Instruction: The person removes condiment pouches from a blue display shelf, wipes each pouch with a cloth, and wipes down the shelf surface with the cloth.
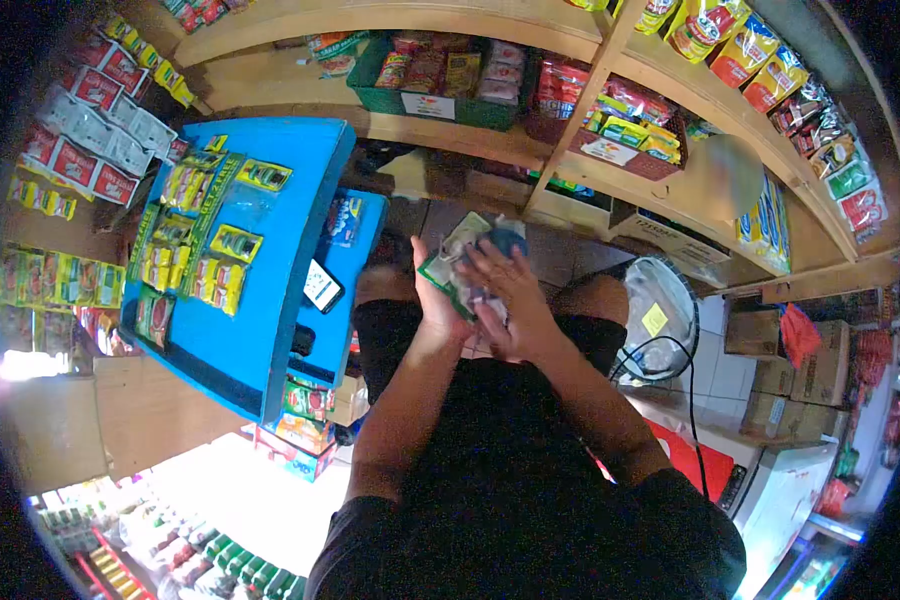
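Observation:
A loose stack of green, grey and blue papers that look like banknotes lies between my two hands above my lap. My left hand is palm up and supports the stack from below and the left side, its thumb and fingers partly behind it. Across the top lies my right hand, fingers spread and touching the papers, slightly blurred. Left of my hands, a phone with a lit screen rests on a lower blue shelf.
A blue board with yellow sachets stands at the left. Wooden shelves hold a green basket and a red basket of packets. A round clear-lined bin and cardboard boxes are at the right, with a black cable.

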A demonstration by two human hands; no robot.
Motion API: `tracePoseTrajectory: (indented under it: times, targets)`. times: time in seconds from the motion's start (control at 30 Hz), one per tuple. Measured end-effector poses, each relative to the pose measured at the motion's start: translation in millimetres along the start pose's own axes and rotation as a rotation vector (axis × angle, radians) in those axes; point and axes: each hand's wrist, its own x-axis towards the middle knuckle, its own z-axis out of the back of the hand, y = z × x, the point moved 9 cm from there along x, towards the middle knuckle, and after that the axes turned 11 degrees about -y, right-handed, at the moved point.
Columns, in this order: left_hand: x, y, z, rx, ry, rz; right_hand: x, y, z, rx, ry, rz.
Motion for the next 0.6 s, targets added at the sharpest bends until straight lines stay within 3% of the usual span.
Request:
tracePoseTrajectory:
  times: [0.03,0.13,0.23,0.33,0.43,0.5,0.57,0.6]
  targets:
    - [-1,0,-1,0.015,-0.020,-0.005,-3,-11,1,-0.061,-0.026,0.010]
    - [-5,6,-6,-0.040,0.087,0.039,-26,-91,6,0.246,-0.164,-0.652]
    - [-14,6,-15,0.043,0.012,0.024,-42,-119,17,0.656,-0.411,-0.845]
    - [-7,2,-11,0.090,-0.111,-0.067,7,-31,49,0.353,-0.353,-0.300]
    - [-3,3,-13,0.157,-0.090,-0.092,7,7,10,-0.034,0.002,0.022]
    - [-2,6,-20,0.092,-0.023,-0.015,10,-3,14,0.001,-0.139,-0.056]
    - [-9,15,-35,-0.081,0.095,0.138,-1,-58,12,0.059,-0.226,-0.219]
    - [-7,17,-21,-0.065,0.025,0.153,-15,-101,7,0.319,-0.272,-0.586]
